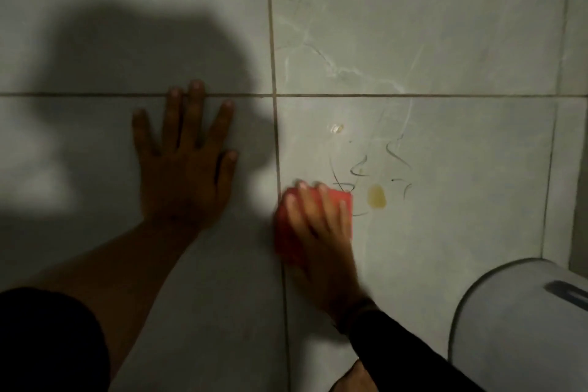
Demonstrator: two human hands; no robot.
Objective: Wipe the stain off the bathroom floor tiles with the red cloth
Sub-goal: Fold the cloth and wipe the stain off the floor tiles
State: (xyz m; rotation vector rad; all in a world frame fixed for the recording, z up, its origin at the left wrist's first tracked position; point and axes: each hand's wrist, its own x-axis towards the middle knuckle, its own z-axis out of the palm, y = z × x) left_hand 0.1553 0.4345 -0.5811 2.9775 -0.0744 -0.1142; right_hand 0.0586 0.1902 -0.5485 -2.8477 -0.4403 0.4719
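A folded red cloth (pixel 284 232) lies flat on the grey floor tiles (pixel 445 216), pressed down under my right hand (pixel 318 219), whose fingers spread over its top. Just right of the cloth is a yellowish stain (pixel 377 196), a small gap apart from the cloth's edge. A smaller pale spot (pixel 336 128) sits farther up the same tile, with thin dark curved smears (pixel 397 156) around it. My left hand (pixel 184 162) rests palm down on the neighbouring tile to the left, fingers spread, holding nothing.
A round white bin or container (pixel 521 328) stands at the lower right. A wall edge or skirting (pixel 576 137) runs down the right side. Grout lines (pixel 276 137) cross between my hands. My head's shadow darkens the left tiles. A bare foot or knee (pixel 353 382) shows at the bottom edge.
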